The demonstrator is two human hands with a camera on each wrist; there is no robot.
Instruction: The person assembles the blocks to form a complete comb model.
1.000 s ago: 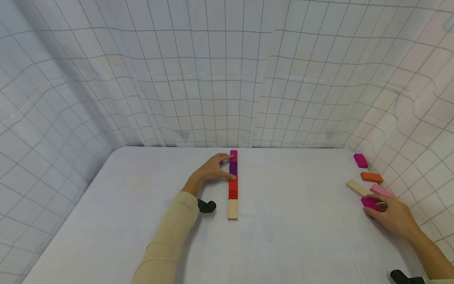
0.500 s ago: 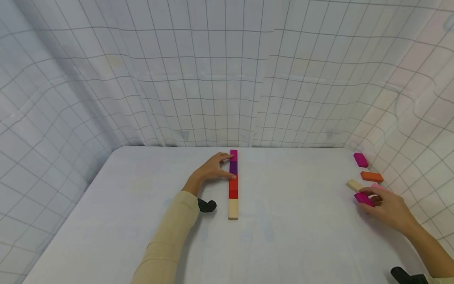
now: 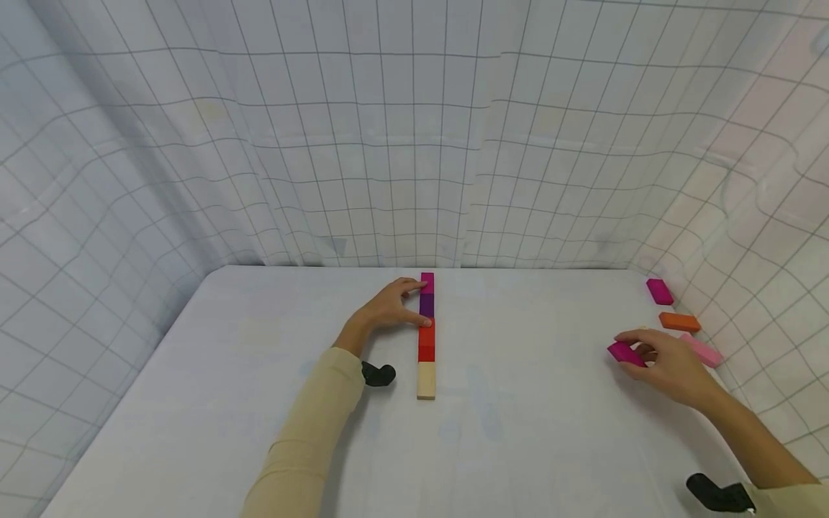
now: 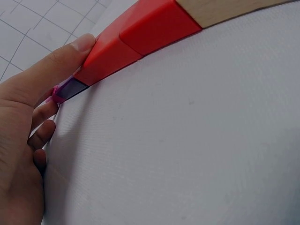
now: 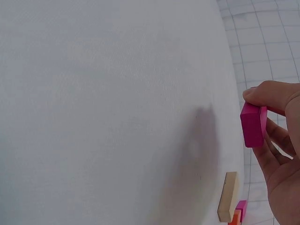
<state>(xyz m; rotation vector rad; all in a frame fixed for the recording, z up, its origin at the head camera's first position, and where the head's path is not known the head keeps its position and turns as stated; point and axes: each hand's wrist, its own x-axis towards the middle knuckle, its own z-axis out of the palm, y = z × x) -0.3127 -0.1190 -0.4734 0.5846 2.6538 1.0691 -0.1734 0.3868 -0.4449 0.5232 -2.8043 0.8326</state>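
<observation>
A straight row of blocks runs away from me in the head view: a natural wood block [image 3: 426, 381] nearest, two red blocks [image 3: 427, 352], a purple block [image 3: 427, 305] and a magenta block [image 3: 427, 278] farthest. My left hand [image 3: 387, 305] lies at the row's left side, its thumb touching the farther red block and its index finger at the far magenta one. In the left wrist view its other fingers bend loosely beside the row. My right hand [image 3: 673, 365] pinches another magenta block [image 5: 252, 124] between thumb and fingers, above the cloth-covered table.
At the table's right edge lie a magenta block [image 3: 660, 291], an orange block [image 3: 679, 321] and a pink block [image 3: 701, 350]. A loose wood block [image 5: 228, 197] near them is mostly behind my right hand in the head view. Grid-patterned curtains [image 3: 414, 144] surround the table.
My right hand has carried its magenta block leftward, away from the loose blocks, baring more of the pink one. The left hand and the row have stayed in place.
</observation>
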